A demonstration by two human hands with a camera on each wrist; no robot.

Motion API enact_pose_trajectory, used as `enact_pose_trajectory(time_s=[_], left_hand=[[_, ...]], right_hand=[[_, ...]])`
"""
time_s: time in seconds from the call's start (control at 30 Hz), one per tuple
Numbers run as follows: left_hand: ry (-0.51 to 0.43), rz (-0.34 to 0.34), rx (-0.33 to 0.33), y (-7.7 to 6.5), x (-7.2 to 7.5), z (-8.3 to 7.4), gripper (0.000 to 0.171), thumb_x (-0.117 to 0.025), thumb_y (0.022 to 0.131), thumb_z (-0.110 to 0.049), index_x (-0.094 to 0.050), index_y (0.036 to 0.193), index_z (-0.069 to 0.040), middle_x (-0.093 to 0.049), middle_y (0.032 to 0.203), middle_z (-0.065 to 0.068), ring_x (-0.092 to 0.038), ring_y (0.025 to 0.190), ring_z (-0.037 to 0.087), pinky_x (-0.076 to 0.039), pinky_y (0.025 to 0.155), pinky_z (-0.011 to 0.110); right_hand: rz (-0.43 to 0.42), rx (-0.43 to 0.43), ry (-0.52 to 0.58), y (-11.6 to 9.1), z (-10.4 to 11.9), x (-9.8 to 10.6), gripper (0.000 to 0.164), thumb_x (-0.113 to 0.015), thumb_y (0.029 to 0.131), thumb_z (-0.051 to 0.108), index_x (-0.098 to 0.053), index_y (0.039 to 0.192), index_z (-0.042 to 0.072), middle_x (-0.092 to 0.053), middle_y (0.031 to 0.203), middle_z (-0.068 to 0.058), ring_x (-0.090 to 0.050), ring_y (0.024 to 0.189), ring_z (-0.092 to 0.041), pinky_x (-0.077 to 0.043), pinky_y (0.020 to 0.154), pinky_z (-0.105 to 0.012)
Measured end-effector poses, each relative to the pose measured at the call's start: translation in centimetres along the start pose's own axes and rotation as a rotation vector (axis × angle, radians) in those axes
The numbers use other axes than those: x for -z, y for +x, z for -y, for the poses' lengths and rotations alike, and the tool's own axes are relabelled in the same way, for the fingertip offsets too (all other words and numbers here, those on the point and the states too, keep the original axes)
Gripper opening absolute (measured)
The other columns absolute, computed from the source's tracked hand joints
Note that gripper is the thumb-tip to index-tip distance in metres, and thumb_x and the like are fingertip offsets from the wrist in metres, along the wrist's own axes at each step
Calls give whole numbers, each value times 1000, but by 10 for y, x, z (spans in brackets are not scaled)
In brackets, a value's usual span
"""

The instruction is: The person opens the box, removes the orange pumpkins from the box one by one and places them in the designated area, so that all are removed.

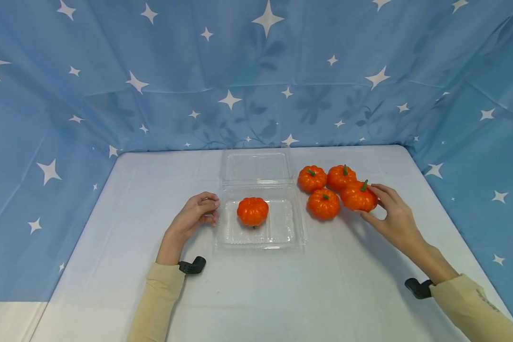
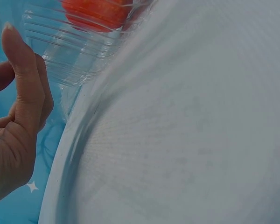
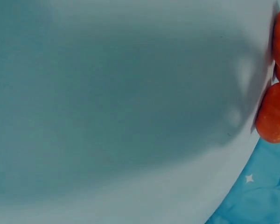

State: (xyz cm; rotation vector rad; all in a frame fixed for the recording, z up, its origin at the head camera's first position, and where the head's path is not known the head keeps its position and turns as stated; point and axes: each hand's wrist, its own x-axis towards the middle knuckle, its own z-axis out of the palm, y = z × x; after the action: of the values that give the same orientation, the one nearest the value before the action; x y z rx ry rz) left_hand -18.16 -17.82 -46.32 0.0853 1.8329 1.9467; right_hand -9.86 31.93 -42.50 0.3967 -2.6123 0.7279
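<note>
My right hand [image 1: 395, 221] pinches a small orange pumpkin with a green stem [image 1: 359, 196] between thumb and fingers. That pumpkin overlaps its neighbours in the head view. My left hand [image 1: 195, 214] is at the left edge of a clear plastic clamshell box [image 1: 282, 244], fingers loosely bent and fingertips right at the rim. One pumpkin [image 1: 252, 212] lies in the box, its stem pointing down toward the near side. In the left wrist view, the left hand [image 2: 23, 107] shows beside the ribbed box wall [image 2: 67, 51]. The right wrist view does not show the right hand.
Three more pumpkins stand grouped right of the box: one at the back left [image 1: 312, 178], another behind the held one [image 1: 341, 177], and a nearer one [image 1: 323, 204]. The box's lid [image 1: 256, 166] lies folded back toward the blue star-patterned curtain [image 1: 256, 109]. A white cloth covers the table [image 1: 282, 294].
</note>
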Motion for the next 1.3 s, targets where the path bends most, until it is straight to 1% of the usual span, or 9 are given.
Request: enact_pose_trajectory(time_s=[0.13,0.2,0.3,0.37,0.43,0.6,0.73,1.03,1.3], left_hand=[[-4,-2,3,0,0,-1,27,-56,103,-7,-45,124,7,-60,81,3,-59,66,12,-55,57,24],[-8,-6,4,0,-1,-1,28,-57,103,-7,-45,124,7,-60,81,3,-59,66,12,-55,57,24],[-12,-11,4,0,-1,0,28,-57,103,-7,-46,124,8,-60,79,3,-59,66,12,-55,57,24],[-15,-14,5,0,-1,0,28,-57,102,-6,-46,124,8,-59,79,3,-59,65,12,-55,56,24],[-17,-16,4,0,-1,0,28,-58,102,-6,-46,124,8,-59,79,3,-59,65,12,-55,56,24],[-13,-19,4,0,-1,0,30,-58,103,-7,-45,125,8,-59,78,3,-59,64,12,-55,56,25],[-11,-24,6,0,-1,0,29,-58,102,-6,-46,125,8,-60,77,3,-59,64,13,-55,56,25],[-8,-13,-3,-1,-1,-1,29,-57,103,-7,-46,124,8,-59,77,3,-59,64,13,-55,55,25],[-12,-13,0,-2,-2,-1,32,-57,103,-7,-44,127,10,-58,78,2,-59,64,12,-55,55,25]], right_hand=[[36,-19,-2,-4,-4,-4,73,-90,72,-3,-55,136,-7,-52,135,-27,-58,115,-45,-25,94,5],[51,-34,-12,-6,-6,-5,72,-90,73,-1,-55,136,-7,-52,134,-27,-58,115,-44,-33,95,1],[76,-63,-25,-7,-8,-8,72,-91,74,2,-54,136,-6,-51,133,-27,-58,113,-44,-53,93,-25],[103,-85,-29,-8,-10,-10,73,-90,76,4,-53,138,-7,-49,133,-28,-56,111,-45,-56,89,-48],[137,-108,-31,-8,-10,-11,74,-89,77,5,-51,140,-7,-47,133,-30,-55,109,-45,-54,86,-62],[220,-179,-30,-5,-9,-15,80,-87,80,6,-45,146,-9,-40,136,-32,-52,106,-45,-55,87,-65],[262,-217,-25,-2,-8,-16,83,-85,81,7,-40,149,-11,-37,140,-34,-51,110,-47,-54,89,-65],[353,-300,3,5,-11,-17,84,-84,85,13,-36,149,-11,-40,144,-35,-50,120,-50,-51,96,-66],[431,-325,4,11,-10,-16,89,-82,88,19,-29,154,-11,-37,150,-36,-47,126,-51,-48,100,-66]])
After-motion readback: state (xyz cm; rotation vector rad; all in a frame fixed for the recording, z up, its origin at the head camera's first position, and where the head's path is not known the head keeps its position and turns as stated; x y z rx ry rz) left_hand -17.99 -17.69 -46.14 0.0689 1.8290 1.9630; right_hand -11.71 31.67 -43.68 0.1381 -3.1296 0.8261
